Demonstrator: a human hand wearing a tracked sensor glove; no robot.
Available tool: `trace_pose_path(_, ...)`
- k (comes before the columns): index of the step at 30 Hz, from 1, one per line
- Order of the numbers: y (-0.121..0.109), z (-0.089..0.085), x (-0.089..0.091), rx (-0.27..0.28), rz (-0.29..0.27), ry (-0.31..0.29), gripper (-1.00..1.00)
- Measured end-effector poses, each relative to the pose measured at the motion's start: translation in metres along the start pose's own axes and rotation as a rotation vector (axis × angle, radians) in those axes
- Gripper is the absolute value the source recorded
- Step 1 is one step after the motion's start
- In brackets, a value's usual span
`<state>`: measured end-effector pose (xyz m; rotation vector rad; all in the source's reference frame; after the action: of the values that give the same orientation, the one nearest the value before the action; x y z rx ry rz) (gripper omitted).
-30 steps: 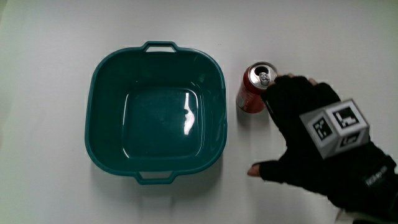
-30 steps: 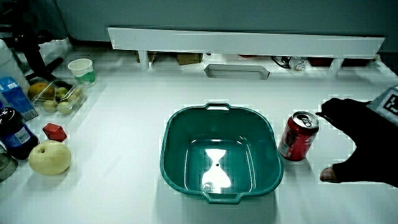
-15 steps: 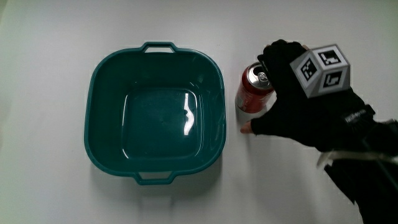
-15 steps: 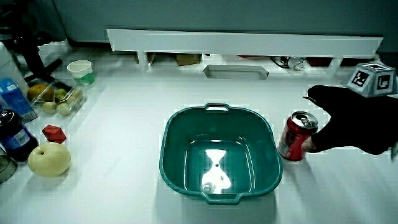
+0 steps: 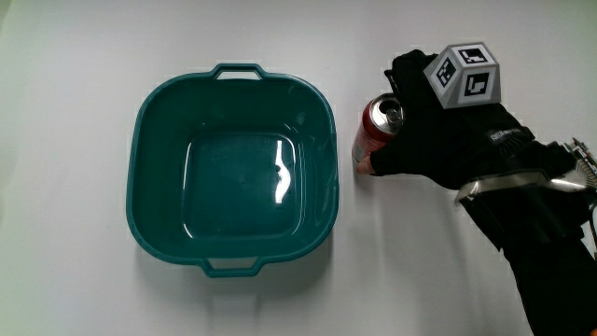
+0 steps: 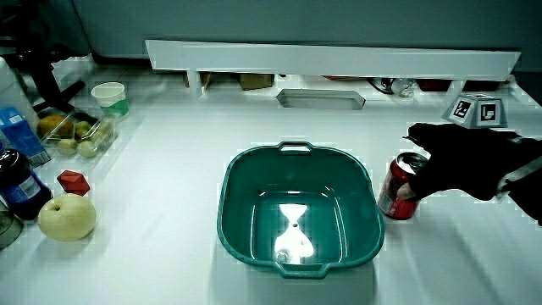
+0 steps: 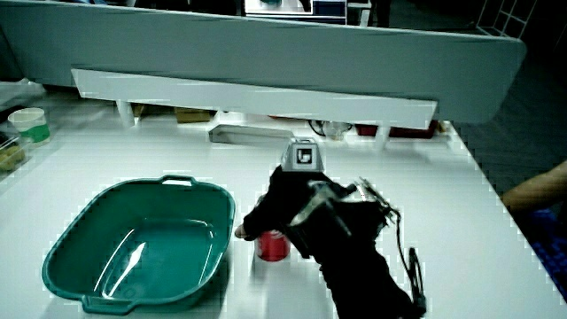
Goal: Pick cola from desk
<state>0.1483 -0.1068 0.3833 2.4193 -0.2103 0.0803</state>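
Observation:
A red cola can (image 5: 376,131) stands upright on the white table beside the teal basin (image 5: 136,187). The gloved hand (image 5: 438,131) wraps it from the side away from the basin. The fingers curl over the can's rim and the thumb (image 5: 370,167) presses its nearer side. In both side views the can (image 6: 395,200) (image 7: 273,247) rests on the table with the hand (image 6: 457,157) (image 7: 292,208) closed around its upper part. The hand hides much of the can.
The basin (image 6: 225,203) (image 7: 53,257) holds nothing. In a side view an apple (image 6: 68,216), a red cube (image 6: 74,180), a dark bottle (image 6: 17,182), a fruit tray (image 6: 76,131) and a cup (image 6: 110,93) stand near the table's edge. A low partition (image 6: 330,55) runs along the table.
The hand moved from beside the can, fingers spread, onto the can and closed around it. The can stays where it stood.

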Motion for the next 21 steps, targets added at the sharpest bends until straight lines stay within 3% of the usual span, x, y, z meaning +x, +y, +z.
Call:
trace_pose_path(2,0.004,-0.003,0.002,-0.008,-0.018,-0.005,0.00)
trace_pose_path(10,0.005,-0.002,0.004,0.007,0.005,0.018,0.00)
trace_pose_path(17,0.007,-0.002,0.010,0.014,0.023,0.059,0.32)
trace_pose_path(21,0.006,0.001,0.011,0.057,0.024,0.079,0.50)
